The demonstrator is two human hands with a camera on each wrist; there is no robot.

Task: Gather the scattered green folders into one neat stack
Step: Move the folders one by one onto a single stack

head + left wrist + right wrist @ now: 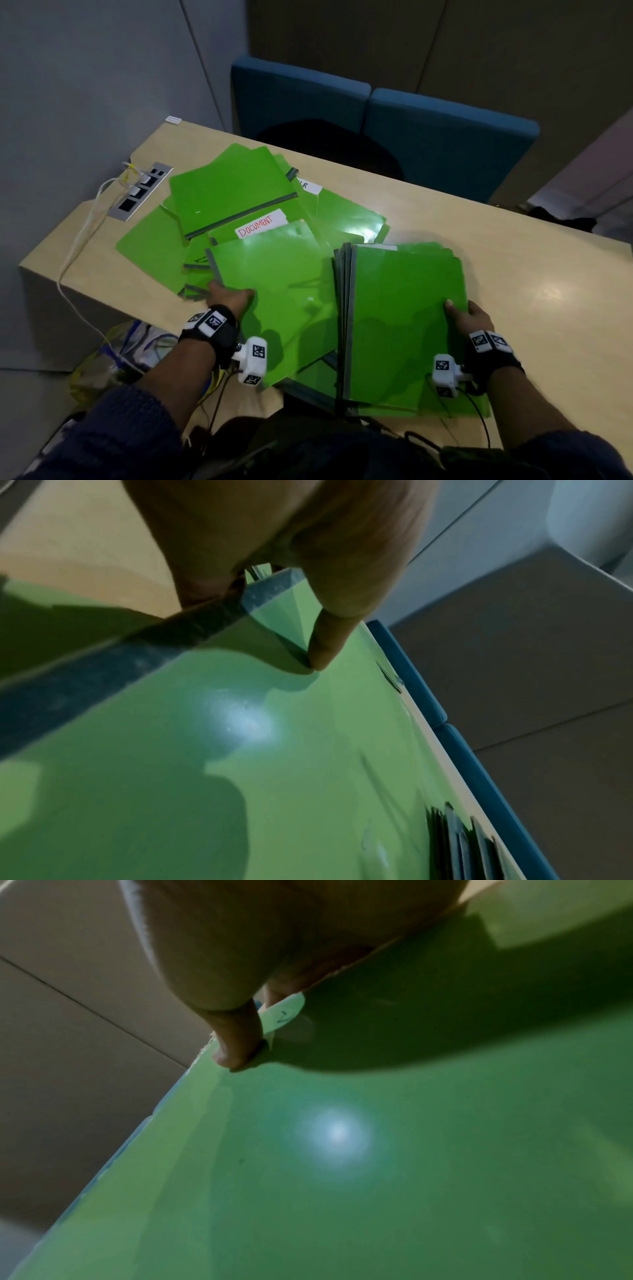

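Note:
Several green folders with grey spines lie scattered over the wooden table (513,260). My left hand (228,295) pinches one green folder (274,291) at its grey spine edge, thumb on top (322,653), fingers underneath. My right hand (467,317) grips the right edge of a stack of green folders (404,318), thumb (240,1047) on the top cover. That stack sits at the table's near edge, spines to the left. More folders (233,192) lie behind, one labelled DOCUMENT (260,222).
A power socket panel (142,190) with white cables plugged in sits at the table's left. Two blue chairs (376,130) stand behind the table. A bag of items (113,356) lies on the floor at the left.

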